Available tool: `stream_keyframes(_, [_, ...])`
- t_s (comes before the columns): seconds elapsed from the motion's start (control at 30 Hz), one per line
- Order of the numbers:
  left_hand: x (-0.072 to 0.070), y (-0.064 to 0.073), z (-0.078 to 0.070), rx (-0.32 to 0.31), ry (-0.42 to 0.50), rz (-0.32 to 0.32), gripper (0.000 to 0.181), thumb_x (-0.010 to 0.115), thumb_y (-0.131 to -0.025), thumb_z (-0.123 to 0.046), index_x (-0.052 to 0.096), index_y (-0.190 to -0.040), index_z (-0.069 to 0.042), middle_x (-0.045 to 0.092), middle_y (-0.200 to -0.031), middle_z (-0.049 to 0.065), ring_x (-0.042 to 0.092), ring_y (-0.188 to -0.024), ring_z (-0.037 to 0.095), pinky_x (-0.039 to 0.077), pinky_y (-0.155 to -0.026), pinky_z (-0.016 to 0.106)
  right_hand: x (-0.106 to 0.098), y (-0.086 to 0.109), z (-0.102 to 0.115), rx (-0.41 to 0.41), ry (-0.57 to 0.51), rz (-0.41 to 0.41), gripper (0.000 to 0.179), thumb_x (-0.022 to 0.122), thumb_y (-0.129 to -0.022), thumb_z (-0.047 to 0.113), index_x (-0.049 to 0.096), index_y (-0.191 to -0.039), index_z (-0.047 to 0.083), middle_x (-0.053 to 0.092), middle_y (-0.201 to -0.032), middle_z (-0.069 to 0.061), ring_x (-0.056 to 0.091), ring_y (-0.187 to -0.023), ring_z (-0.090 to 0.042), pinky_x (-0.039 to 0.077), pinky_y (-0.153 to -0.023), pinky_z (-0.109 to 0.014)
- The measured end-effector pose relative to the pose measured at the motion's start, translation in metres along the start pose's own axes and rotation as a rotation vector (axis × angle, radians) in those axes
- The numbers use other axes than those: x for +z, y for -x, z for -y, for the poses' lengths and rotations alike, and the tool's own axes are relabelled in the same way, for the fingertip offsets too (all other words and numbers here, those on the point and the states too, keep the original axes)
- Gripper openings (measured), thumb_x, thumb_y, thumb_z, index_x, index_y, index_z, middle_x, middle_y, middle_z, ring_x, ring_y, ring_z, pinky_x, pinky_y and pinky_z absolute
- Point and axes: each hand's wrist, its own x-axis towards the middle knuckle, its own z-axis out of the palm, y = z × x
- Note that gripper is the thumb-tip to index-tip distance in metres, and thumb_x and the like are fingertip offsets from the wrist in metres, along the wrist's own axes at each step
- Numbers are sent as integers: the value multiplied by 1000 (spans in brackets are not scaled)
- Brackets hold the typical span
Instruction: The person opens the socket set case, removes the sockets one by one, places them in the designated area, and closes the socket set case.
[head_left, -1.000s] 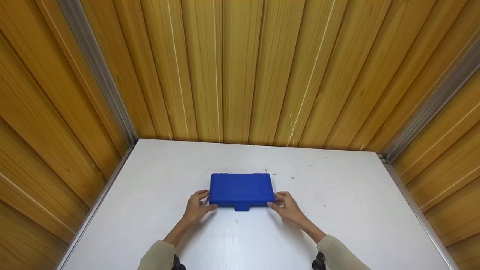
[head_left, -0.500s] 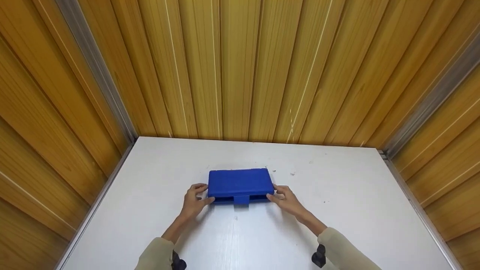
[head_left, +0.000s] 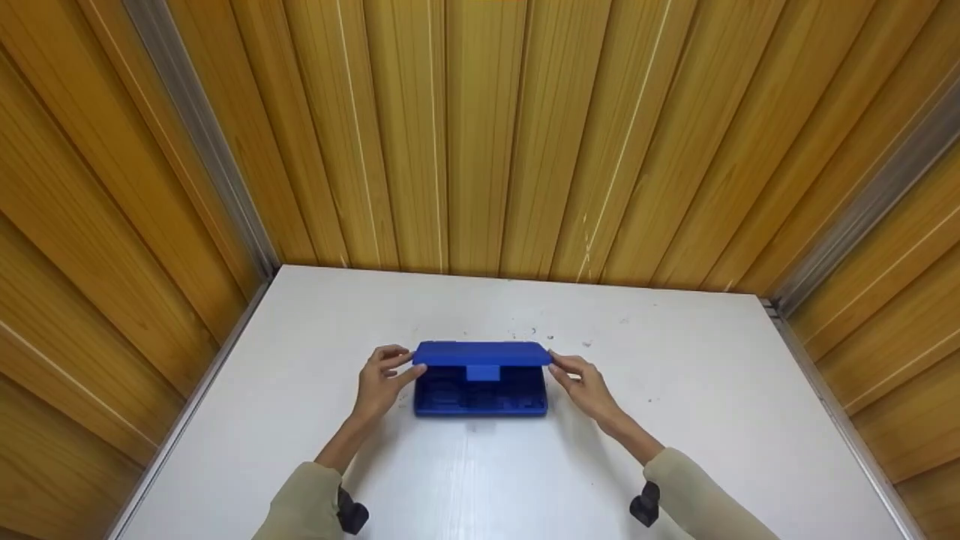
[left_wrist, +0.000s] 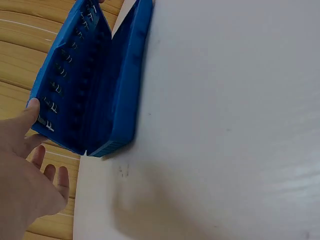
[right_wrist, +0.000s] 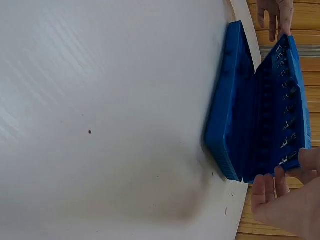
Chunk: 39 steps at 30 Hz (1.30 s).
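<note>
1. The fingers (left_wrist: 33, 107) of the left hand (head_left: 377, 385) pinch one end of the lid (head_left: 481, 352): the thumb lies on its edge and a finger sits behind it, while the rest are bent loosely and hold nothing.
2. At the other end, the fingers of the right hand (head_left: 591, 393) pinch the lid too, the thumb on the edge and the other fingers against or near the outside. How hard either hand grips cannot be told.
3. The blue box stands near the middle of the white tabletop (head_left: 330, 322), its base (head_left: 480, 412) resting flat and the lid tilted partway up from the back. The flap (head_left: 482, 373) hangs from the middle of the lid's front edge, apart from the base.
4. A row of small metal pieces (left_wrist: 56, 88) sits along the inside of the lid. The base shows shaped hollows, too dark to tell what, if anything, lies in them.
5. The step in hand looks to be the opening of the box, about halfway done.
6. The next move seems to call for swinging both ends back evenly, with the base kept down. Uneven lifting could twist the lid, and a jolt might shake a piece loose.
</note>
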Motion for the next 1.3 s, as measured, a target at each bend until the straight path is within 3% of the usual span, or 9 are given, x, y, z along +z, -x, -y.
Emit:
stream_keyframes(0.17, [2,-8,-11,-62,48,-61,32,82,-88,-25,79,-104,1,67,-126,10,58,-123,29,48,-103,46,-4,-8,4,-29,-7,-90,35,63,-102,20,67,-132,3,67,-129,-17,60,-126,-31,53,-101,-30])
stream_keyframes(0.23, [3,-10,-14,-92,78,-90,29,84,-86,-27,81,-98,0,70,-121,8,59,-121,27,48,-101,41,-4,-11,6,-33,-60,-110,31,64,-102,19,70,-128,2,68,-129,-16,62,-124,-27,54,-98,-25])
stream_keyframes(0.4, [7,-14,-16,-116,148,-142,31,85,-85,-27,81,-95,2,72,-116,5,64,-117,25,50,-97,33,-2,-14,6,-15,-276,-99,30,63,-102,13,70,-125,-4,70,-127,-21,69,-116,-30,57,-98,-37])
stream_keyframes(0.53, [12,-15,-10,-34,129,-139,28,81,-88,-17,78,-109,1,73,-124,9,63,-126,28,47,-109,40,-1,-16,7,23,-314,-137,33,65,-101,16,69,-127,-4,71,-123,-21,72,-112,-31,58,-96,-43])
stream_keyframes(0.67, [13,-11,3,104,9,-75,44,75,-89,0,66,-132,-1,64,-139,19,52,-139,39,36,-119,53,-1,-20,11,40,-259,-163,37,65,-102,21,67,-131,0,72,-121,-20,73,-108,-33,60,-91,-38])
stream_keyframes(0.83, [11,0,21,202,-148,117,91,75,-83,10,30,-160,-5,44,-157,24,37,-145,50,32,-117,63,1,-26,11,55,-256,-181,27,67,-100,24,65,-117,3,75,-105,-14,75,-99,-28,59,-84,-32])
stream_keyframes(1.03, [8,1,26,283,-308,262,124,86,-76,2,-1,-164,-6,35,-154,24,48,-135,50,39,-113,63,4,-33,12,42,-232,-181,24,66,-101,25,64,-100,1,74,-101,-11,75,-93,-22,60,-84,-39])
stream_keyframes(1.17, [7,-1,25,306,-331,315,129,87,-77,-1,-9,-164,-8,32,-157,22,51,-135,47,37,-116,57,4,-36,10,46,-227,-189,28,62,-103,23,67,-97,-4,74,-99,-11,74,-91,-19,60,-79,-32])
stream_keyframes(1.3, [6,1,26,327,-346,333,125,85,-81,-5,-9,-163,-6,27,-162,23,52,-135,45,35,-118,55,6,-38,11,47,-253,-188,30,62,-104,24,68,-101,-6,74,-103,-14,74,-96,-22,61,-82,-35])
